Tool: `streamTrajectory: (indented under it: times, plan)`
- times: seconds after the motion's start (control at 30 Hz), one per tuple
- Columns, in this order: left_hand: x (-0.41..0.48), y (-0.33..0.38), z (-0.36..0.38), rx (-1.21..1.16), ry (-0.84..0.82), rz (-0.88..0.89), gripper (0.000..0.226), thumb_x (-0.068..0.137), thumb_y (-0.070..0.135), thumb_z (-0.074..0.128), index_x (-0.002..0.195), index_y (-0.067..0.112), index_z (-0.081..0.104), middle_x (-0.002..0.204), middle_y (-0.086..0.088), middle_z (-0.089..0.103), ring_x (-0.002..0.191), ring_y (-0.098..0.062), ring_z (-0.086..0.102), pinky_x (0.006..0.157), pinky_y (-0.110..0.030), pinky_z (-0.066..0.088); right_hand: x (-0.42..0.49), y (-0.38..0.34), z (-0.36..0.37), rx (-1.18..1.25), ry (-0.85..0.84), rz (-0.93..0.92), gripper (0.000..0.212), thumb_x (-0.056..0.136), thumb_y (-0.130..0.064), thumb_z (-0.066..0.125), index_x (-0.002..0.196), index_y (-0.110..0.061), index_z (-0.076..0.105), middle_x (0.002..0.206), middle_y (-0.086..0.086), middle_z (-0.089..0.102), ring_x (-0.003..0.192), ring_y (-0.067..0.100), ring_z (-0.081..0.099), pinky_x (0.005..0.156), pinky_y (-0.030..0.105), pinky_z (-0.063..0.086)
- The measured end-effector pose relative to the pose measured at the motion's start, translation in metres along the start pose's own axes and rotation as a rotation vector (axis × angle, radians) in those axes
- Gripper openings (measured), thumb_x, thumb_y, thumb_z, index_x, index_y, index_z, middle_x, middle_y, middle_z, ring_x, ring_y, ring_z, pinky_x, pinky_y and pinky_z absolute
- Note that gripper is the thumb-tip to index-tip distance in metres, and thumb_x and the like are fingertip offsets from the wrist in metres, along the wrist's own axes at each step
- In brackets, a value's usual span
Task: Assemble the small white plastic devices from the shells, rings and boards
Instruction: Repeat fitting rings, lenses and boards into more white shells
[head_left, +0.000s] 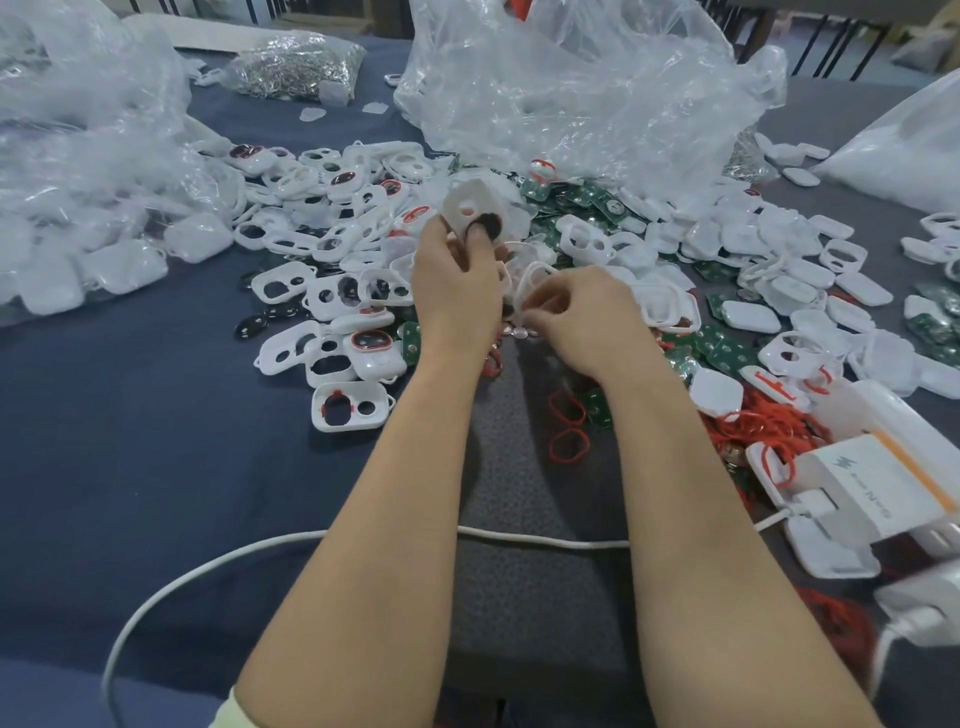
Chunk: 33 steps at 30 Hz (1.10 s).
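Head view, and I'm looking down my own forearms at the pile. My left hand (452, 280) is up off the table, fingers curled round a white shell (470, 210). It is glossy moulded plastic, a rounded square with a small round hole. A dark oval insert (488, 226) sits at the shell's lower edge, right under my fingertip. So that grip is clamped on the shell, which is held above the heap.

Just right of that grip and lower, my right hand (582, 317) has its fingers bent in tight over a short row of small silver discs (519, 331). Whether it actually pinches anything, I cannot tell. A thin white frame (535, 278) lies just beyond its knuckles.

Left of the grip are loose shells (322, 291), smooth and white with oval and round cut-outs, some fitted with a dark lens edged in red. Right of it are green boards (727, 353), flat with pale dots. Toward me from the grip lie thin red rings (569, 447), rubbery loops on a grey speckled mat (519, 519). The mat is flanked by dark blue cloth (156, 441).

A white cable (545, 543) runs under both forearms. Far right of the grip sits a white box (878, 483) with an orange stripe, a lightning-bolt mark and grey lettering too blurred to read.

Beyond the grip are crinkled clear plastic bags (571, 93), and a bag of shiny metal parts (296, 65) is far back left.
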<state>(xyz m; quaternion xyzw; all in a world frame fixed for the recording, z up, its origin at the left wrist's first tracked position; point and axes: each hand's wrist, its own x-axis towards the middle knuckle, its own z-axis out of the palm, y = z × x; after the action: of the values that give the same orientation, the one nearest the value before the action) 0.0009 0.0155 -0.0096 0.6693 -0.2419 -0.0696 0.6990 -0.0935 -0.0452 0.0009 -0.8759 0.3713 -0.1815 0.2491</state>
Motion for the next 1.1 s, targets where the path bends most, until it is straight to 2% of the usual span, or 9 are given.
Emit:
streamTrajectory:
  times: [0.1,0.27,0.43,0.6,0.67,0.83,0.93,1.0,1.1]
  plan:
    - [-0.001,-0.003,0.002,-0.065,-0.036,-0.043,0.004,0.098,0.010,0.047,0.098,0.013,0.050,0.075,0.001,0.064,0.060,-0.004,0.063,0.068,-0.031,0.055,0.000,-0.004,0.012,-0.123,-0.080,0.012,0.013,0.085,-0.015,0.067,0.097,-0.016,0.072,0.103,0.010,0.069,0.098,0.027,0.063,0.087,0.033,0.051]
    - [-0.002,-0.002,0.003,-0.169,-0.080,-0.138,0.006,0.097,0.007,0.051,0.094,0.012,0.052,0.080,-0.005,0.068,0.065,-0.012,0.069,0.073,-0.038,0.060,0.003,-0.002,0.020,-0.229,-0.017,-0.001,0.021,0.087,-0.017,0.063,0.108,-0.011,0.067,0.113,0.013,0.063,0.105,0.032,0.060,0.088,0.034,0.048]
    - [-0.003,0.000,0.004,-0.223,-0.111,-0.182,0.003,0.095,0.005,0.053,0.094,0.006,0.051,0.082,-0.006,0.064,0.060,-0.007,0.069,0.065,-0.028,0.059,0.005,0.001,0.023,-0.276,0.036,-0.035,0.018,0.093,-0.016,0.054,0.106,-0.007,0.063,0.107,0.017,0.063,0.103,0.034,0.058,0.074,0.031,0.038]
    - [-0.003,-0.004,0.001,-0.028,-0.092,-0.103,0.009,0.091,0.012,0.059,0.097,0.015,0.053,0.084,-0.004,0.062,0.073,-0.018,0.060,0.075,-0.034,0.051,0.009,0.001,0.011,0.387,0.262,0.130,0.014,0.096,-0.010,0.047,0.101,-0.005,0.059,0.097,0.014,0.067,0.085,0.021,0.064,0.081,0.031,0.050]
    - [-0.004,-0.004,0.001,0.007,-0.110,-0.041,0.011,0.090,0.011,0.059,0.096,0.019,0.055,0.078,0.001,0.058,0.069,-0.012,0.054,0.071,-0.030,0.048,0.008,-0.001,0.005,0.663,0.302,0.159,0.010,0.094,-0.005,0.050,0.097,-0.009,0.059,0.086,0.006,0.066,0.067,0.010,0.066,0.071,0.028,0.056]
    - [-0.006,0.000,0.002,0.188,-0.172,0.134,0.037,0.095,0.006,0.048,0.129,0.016,0.056,0.095,0.016,0.054,0.082,0.001,0.050,0.080,-0.017,0.039,0.003,-0.004,-0.001,0.800,0.324,0.064,0.019,0.090,-0.002,0.058,0.086,-0.020,0.062,0.076,-0.003,0.064,0.060,0.005,0.062,0.065,0.019,0.053]
    - [-0.010,-0.001,0.003,0.232,-0.218,0.097,0.049,0.096,0.009,0.048,0.143,0.014,0.037,0.108,0.003,0.060,0.096,-0.017,0.059,0.084,-0.021,0.042,0.003,-0.003,0.000,0.740,0.339,0.035,0.016,0.088,-0.004,0.061,0.090,-0.020,0.063,0.080,0.000,0.067,0.070,0.011,0.064,0.072,0.026,0.054]
    - [-0.009,-0.001,0.003,0.255,-0.165,0.079,0.037,0.094,0.012,0.054,0.130,0.009,0.045,0.082,0.010,0.055,0.084,-0.020,0.060,0.074,-0.022,0.041,0.004,-0.002,0.001,0.705,0.361,0.019,0.014,0.087,-0.006,0.063,0.092,-0.019,0.062,0.084,0.002,0.067,0.079,0.016,0.065,0.078,0.030,0.054]
    - [-0.005,-0.001,0.001,0.270,-0.118,0.074,0.004,0.094,0.016,0.056,0.093,0.012,0.056,0.072,0.007,0.053,0.081,-0.024,0.059,0.072,-0.029,0.043,0.005,-0.001,0.002,0.660,0.386,-0.009,0.013,0.086,-0.007,0.065,0.087,-0.020,0.062,0.083,-0.001,0.067,0.081,0.015,0.065,0.080,0.031,0.055]
